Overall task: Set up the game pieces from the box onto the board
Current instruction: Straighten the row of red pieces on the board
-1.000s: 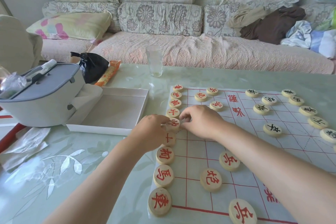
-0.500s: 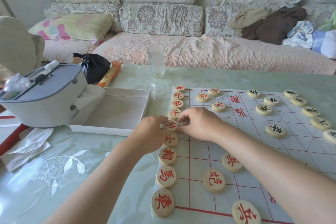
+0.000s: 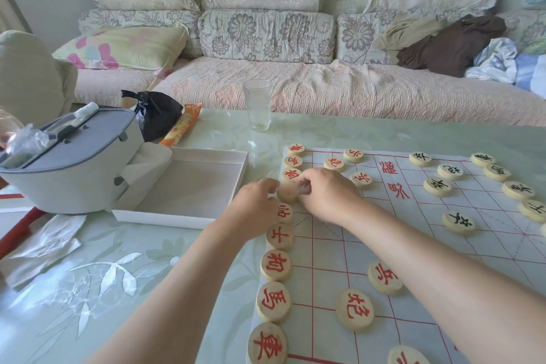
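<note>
Wooden disc (image 3: pixel 288 192) pinched from both sides on the board (image 3: pixel 339 245).
Left hand (image 3: pixel 254 210) and right hand (image 3: pixel 328 195) fingers press its edges; the white box (image 3: pixel 189 186) lies just beside.

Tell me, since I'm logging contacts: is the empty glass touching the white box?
Apart. The head view shows the glass standing farther back on the table, with bare tabletop between its base and the far rim of the box.

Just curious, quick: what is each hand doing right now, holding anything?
Left hand: fingertips on the blurred round game piece; a real grip cannot be told.
Right hand: fingers curled, pinching that same piece.
</note>
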### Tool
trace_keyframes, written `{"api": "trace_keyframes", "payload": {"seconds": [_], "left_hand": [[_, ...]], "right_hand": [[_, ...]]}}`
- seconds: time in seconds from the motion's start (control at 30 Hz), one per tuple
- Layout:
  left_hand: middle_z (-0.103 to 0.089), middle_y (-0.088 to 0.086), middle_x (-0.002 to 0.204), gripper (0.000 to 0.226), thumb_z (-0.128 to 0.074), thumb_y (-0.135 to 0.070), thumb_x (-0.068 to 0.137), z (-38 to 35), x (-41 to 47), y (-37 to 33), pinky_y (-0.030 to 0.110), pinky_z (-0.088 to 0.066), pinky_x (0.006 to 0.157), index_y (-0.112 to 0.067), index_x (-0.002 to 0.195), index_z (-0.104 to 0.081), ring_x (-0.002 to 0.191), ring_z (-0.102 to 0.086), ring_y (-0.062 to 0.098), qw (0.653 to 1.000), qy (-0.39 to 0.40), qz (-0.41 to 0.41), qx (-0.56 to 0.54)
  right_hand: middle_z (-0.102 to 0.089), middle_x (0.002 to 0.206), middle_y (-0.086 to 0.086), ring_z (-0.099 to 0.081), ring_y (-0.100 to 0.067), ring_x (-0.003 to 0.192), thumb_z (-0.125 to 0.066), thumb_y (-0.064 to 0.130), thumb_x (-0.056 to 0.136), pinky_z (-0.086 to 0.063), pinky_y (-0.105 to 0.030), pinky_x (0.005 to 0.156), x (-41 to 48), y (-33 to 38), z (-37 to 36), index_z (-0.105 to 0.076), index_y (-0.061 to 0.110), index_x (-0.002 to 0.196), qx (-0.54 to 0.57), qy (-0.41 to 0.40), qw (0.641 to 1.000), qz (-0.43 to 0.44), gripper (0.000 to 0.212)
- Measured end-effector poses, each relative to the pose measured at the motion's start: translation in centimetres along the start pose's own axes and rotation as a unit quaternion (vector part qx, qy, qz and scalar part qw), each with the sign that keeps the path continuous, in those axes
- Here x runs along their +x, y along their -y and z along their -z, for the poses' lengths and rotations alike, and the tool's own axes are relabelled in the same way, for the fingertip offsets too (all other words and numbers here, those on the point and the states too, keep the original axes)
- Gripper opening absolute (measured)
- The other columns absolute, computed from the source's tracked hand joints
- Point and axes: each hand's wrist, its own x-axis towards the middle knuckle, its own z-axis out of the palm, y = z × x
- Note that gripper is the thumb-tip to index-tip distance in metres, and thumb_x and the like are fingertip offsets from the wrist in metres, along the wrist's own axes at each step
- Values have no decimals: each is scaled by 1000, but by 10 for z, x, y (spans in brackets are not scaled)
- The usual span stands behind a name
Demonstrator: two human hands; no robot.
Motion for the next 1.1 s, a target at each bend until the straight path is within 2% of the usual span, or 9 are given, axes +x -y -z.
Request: {"api": "trace_keyframes", "payload": {"seconds": [0.13, 0.3, 0.43, 0.57, 0.67, 0.77, 0.87, 1.0, 1.1], "left_hand": [[-52, -3, 138, 48, -42, -13, 94, -4, 7, -4, 27, -41, 95, -27, 140, -44, 125, -48, 18, 1000, -4, 0, 4], [-55, -2, 132, 49, -41, -10, 92, -2, 10, -5, 28, -44, 96, -24, 139, -46, 119, -51, 16, 1000, -16, 14, 0], [-51, -3, 139, 54, -40, -8, 91, -2, 9, -2, 28, -40, 100, -26, 142, -44, 126, -47, 17, 999, 4, -2, 32], [-54, -2, 132, 51, -38, -5, 92, -1, 9, 2, 25, -41, 94, -25, 139, -47, 119, -48, 17, 998, -7, -22, 66], [-46, -4, 139, 51, -36, -6, 95, -2, 10, 5, 27, -35, 101, -26, 141, -45, 125, -40, 19, 993, -5, -50, 105], [-42, -9, 143, 58, -35, -2, 91, -2, 10, 5, 25, -30, 100, -29, 141, -45, 125, -34, 17, 987, 20, -74, 142], [-44, -7, 142, 53, -37, 0, 89, 2, 15, 4, 21, -27, 101, -27, 130, -57, 127, -36, 16, 985, 5, -91, 149], [-52, -6, 135, 44, -38, -1, 91, 3, 22, 2, 16, -30, 92, -26, 117, -65, 123, -45, 15, 989, -11, -80, 120], [-56, -3, 131, 48, -35, -5, 94, 1, 25, 4, 20, -39, 82, -33, 126, -58, 114, -53, 17, 994, -11, -53, 92]], "right_hand": [[-60, 113, 12, -60, -18, 101, -64, 45, 87, -44, -31, 74, 2, 0, -2, -64, 41, 118, 17, 21, 999, 21, 32], [-60, 112, 10, -60, -17, 100, -65, 59, 86, -44, -32, 76, 1, -2, -2, -63, 37, 119, 13, -3, 999, 45, 40], [-60, 111, 9, -60, -18, 100, -63, 49, 90, -39, -30, 72, 1, -2, 1, -66, 40, 114, 21, 5, 998, 56, 26], [-59, 117, 9, -59, -18, 104, -60, 32, 94, -39, -30, 73, 1, -5, 3, -65, 40, 115, 5, 1, 998, 60, 24], [-59, 113, 11, -59, -16, 103, -63, 43, 90, -42, -30, 75, 1, -5, 4, -65, 40, 113, 17, 9, 998, 61, 23], [-60, 109, 13, -58, -14, 99, -64, 60, 85, -49, -34, 82, 1, -5, 3, -65, 44, 110, 41, 24, 997, 65, 29], [-59, 111, 12, -59, -15, 101, -65, 50, 89, -49, -34, 81, 2, -6, 4, -65, 47, 116, 22, 21, 997, 75, 28], [-59, 115, 12, -58, -14, 105, -63, 38, 92, -42, -30, 76, 2, -8, 7, -65, 41, 115, 19, 6, 997, 74, 24], [-63, 105, 16, -59, -11, 96, -67, 51, 84, -42, -30, 72, 0, -5, 8, -64, 39, 109, 49, 12, 996, 68, 28]]}}
